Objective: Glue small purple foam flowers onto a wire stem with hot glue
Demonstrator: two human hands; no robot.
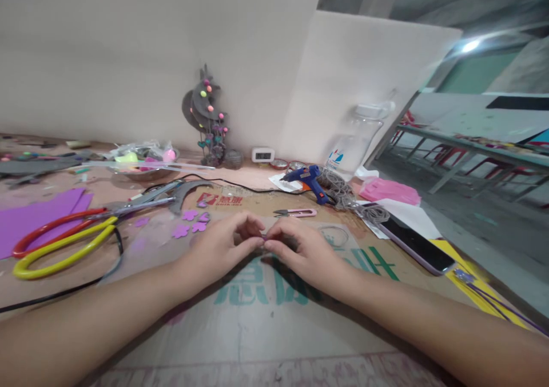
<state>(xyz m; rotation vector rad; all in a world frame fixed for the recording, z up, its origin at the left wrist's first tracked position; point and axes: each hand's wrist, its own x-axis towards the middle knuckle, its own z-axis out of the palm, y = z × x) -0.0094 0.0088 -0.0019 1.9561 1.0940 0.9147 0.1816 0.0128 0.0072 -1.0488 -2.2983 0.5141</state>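
Note:
Above the middle of the cardboard-covered table, my left hand [225,243] and my right hand [304,251] meet fingertip to fingertip. Both are closed in a pinch on a tiny purple piece [265,239], mostly hidden by the fingers. Several purple flower cutouts [199,227] lie just beyond my left hand. Past my right hand rest small pink-handled thread snips [295,212]. A thin ring of cord [334,236] lies beside the right wrist.
Left are red-and-yellow-handled scissors [64,247], purple sheets [40,218] and a bowl [146,172]. A blue glue gun [309,180], grey cord [337,190], water bottle [354,141] and phone [414,238] stand or lie right. A decorated grey moon ornament [206,110] is behind.

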